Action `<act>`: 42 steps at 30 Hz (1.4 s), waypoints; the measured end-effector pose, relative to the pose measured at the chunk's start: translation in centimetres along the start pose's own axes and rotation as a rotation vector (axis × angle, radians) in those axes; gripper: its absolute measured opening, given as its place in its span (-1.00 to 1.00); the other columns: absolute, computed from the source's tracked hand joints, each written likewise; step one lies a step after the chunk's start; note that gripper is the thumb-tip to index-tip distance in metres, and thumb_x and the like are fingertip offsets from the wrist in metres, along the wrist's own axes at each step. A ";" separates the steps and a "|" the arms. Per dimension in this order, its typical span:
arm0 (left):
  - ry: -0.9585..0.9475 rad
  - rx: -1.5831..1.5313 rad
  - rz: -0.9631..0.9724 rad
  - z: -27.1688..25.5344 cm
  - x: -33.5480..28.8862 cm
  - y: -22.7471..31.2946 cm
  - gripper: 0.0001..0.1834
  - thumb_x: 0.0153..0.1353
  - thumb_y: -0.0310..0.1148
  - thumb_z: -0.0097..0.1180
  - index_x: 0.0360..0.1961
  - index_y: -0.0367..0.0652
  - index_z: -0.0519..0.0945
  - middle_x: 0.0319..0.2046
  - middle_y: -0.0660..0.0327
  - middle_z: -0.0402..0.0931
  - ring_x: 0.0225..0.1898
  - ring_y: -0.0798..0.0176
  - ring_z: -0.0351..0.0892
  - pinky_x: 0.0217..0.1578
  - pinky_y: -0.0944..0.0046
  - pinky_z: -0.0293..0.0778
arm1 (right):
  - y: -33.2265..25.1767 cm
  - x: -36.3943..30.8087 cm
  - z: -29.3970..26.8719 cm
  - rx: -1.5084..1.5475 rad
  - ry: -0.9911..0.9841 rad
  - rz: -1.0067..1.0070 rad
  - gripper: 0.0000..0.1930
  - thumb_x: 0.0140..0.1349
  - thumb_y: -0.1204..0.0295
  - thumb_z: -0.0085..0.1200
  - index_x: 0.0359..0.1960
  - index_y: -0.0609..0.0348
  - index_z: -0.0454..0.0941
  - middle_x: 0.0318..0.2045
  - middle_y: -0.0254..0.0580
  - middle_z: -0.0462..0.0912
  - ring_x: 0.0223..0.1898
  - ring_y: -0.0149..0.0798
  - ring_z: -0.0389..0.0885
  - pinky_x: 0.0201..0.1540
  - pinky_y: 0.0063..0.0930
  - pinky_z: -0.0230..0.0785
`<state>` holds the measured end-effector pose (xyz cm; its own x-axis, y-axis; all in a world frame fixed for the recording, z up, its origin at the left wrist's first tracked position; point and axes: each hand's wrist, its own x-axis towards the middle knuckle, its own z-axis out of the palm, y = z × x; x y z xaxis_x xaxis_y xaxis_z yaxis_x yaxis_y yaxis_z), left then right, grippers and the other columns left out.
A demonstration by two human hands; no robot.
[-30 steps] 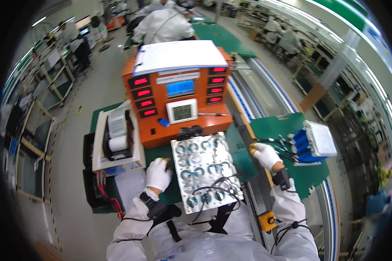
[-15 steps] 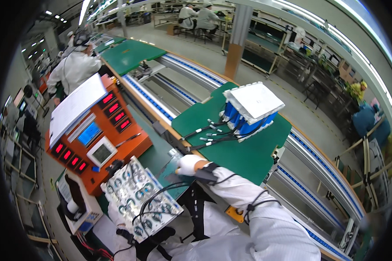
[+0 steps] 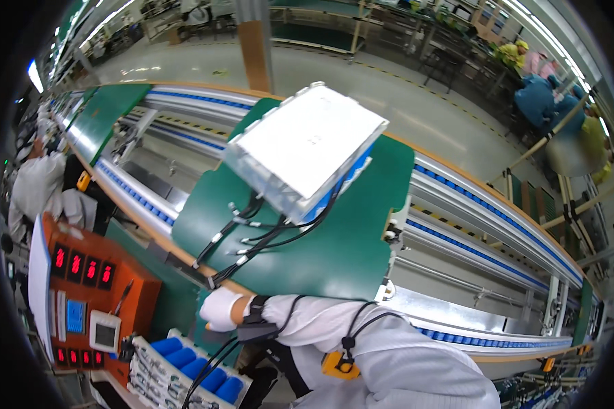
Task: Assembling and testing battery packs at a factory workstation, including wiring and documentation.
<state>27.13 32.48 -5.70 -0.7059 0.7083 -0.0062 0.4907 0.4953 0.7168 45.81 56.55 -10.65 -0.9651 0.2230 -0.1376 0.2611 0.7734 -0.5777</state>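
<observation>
My right hand (image 3: 222, 309), in a white glove, is at the near edge of the conveyor, just below the dark cable ends. Its fingers are curled down, and I cannot make out what is in them. To its lower left, a battery pack (image 3: 187, 368) tilts so that its row of blue cylindrical cells shows. My left hand is not in view. Ahead, another battery pack (image 3: 314, 140) with a white top and blue sides rests on a green board (image 3: 334, 259). Black cables (image 3: 269, 238) with pale connectors run from it towards my right hand.
An orange test instrument (image 3: 133, 286) with red digit displays and a small blue screen stands at the left. Conveyor rails (image 3: 471, 204) with blue rollers run past the green board. A co-worker in white (image 3: 41, 184) is at the far left; others sit at the back right.
The view has swung right, so the instrument sits farther left and lower. The near pack has tipped from showing its metal-tabbed face to showing blue cells. My left hand's wrist has left view.
</observation>
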 end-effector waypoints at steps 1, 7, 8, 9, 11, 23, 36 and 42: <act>-0.027 -0.019 0.035 0.5 1.0 1.9 -0.49 0.28 0.01 0.05 0.03 -0.19 0.51 -0.08 -0.02 0.57 -0.11 0.03 0.63 -0.17 0.05 0.52 | 0.3 0.0 0.2 0.009 0.004 0.014 -0.69 0.07 0.18 0.08 -0.40 0.18 0.70 -0.44 0.03 0.69 -0.35 0.11 0.68 -0.28 -0.05 0.52; -0.176 -0.077 0.175 4.3 6.1 10.6 -0.50 0.28 0.01 0.05 0.03 -0.19 0.51 -0.08 -0.02 0.56 -0.11 0.03 0.62 -0.17 0.04 0.51 | 0.1 1.9 3.4 0.003 0.193 -0.054 -0.75 -0.05 0.24 0.15 -0.54 0.18 0.70 -0.56 0.04 0.66 -0.44 0.11 0.68 -0.34 -0.09 0.51; -0.204 -0.089 0.189 5.2 6.9 11.3 -0.50 0.28 0.01 0.05 0.03 -0.18 0.51 -0.09 -0.01 0.56 -0.11 0.03 0.62 -0.17 0.03 0.51 | 0.0 2.2 3.7 -0.001 0.189 -0.048 -0.75 -0.05 0.25 0.16 -0.54 0.19 0.70 -0.56 0.05 0.65 -0.44 0.11 0.67 -0.34 -0.10 0.51; -0.225 -0.100 0.207 6.0 7.6 12.1 -0.51 0.28 0.01 0.05 0.02 -0.18 0.51 -0.09 -0.01 0.56 -0.11 0.03 0.62 -0.17 0.03 0.51 | 0.1 2.6 4.2 -0.002 0.187 -0.042 -0.76 -0.06 0.25 0.17 -0.54 0.20 0.70 -0.56 0.05 0.65 -0.44 0.10 0.67 -0.33 -0.11 0.51; -0.288 -0.115 0.257 8.1 8.8 14.7 -0.51 0.28 0.01 0.04 0.02 -0.18 0.51 -0.09 -0.01 0.56 -0.11 0.03 0.62 -0.17 0.03 0.51 | 2.2 5.2 7.9 -0.041 0.275 -0.084 -0.75 -0.13 0.20 0.18 -0.56 0.10 0.71 -0.56 -0.04 0.68 -0.46 0.03 0.68 -0.41 -0.09 0.45; -0.407 -0.147 0.356 14.6 12.6 18.7 -0.53 0.29 0.00 0.04 0.01 -0.16 0.51 -0.11 0.00 0.55 -0.12 0.03 0.61 -0.16 0.01 0.49 | -0.5 1.8 3.8 -0.066 0.314 -0.137 -0.80 -0.02 0.24 0.06 -0.58 -0.03 0.72 -0.53 -0.20 0.70 -0.41 -0.10 0.70 -0.37 -0.11 0.51; -0.398 -0.154 0.338 17.3 13.5 17.5 -0.55 0.29 0.00 0.03 -0.01 -0.15 0.50 -0.13 0.02 0.55 -0.13 0.02 0.59 -0.16 -0.01 0.48 | -0.4 1.9 3.4 0.019 0.271 -0.128 -0.80 0.02 0.29 0.05 -0.56 0.01 0.72 -0.51 -0.15 0.71 -0.41 -0.05 0.71 -0.32 -0.07 0.54; -0.402 -0.155 0.331 18.0 14.1 16.9 -0.55 0.29 0.00 0.03 -0.02 -0.14 0.50 -0.14 0.03 0.54 -0.13 0.02 0.59 -0.16 -0.02 0.48 | -0.2 2.2 3.7 0.050 0.269 -0.134 -0.80 0.02 0.28 0.05 -0.55 0.02 0.71 -0.52 -0.14 0.70 -0.41 -0.03 0.70 -0.33 -0.07 0.53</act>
<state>34.67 59.93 -6.26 -0.2604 0.9655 -0.0073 0.5508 0.1547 0.8202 43.52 54.66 -13.83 -0.9483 0.2758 0.1568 0.1243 0.7778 -0.6161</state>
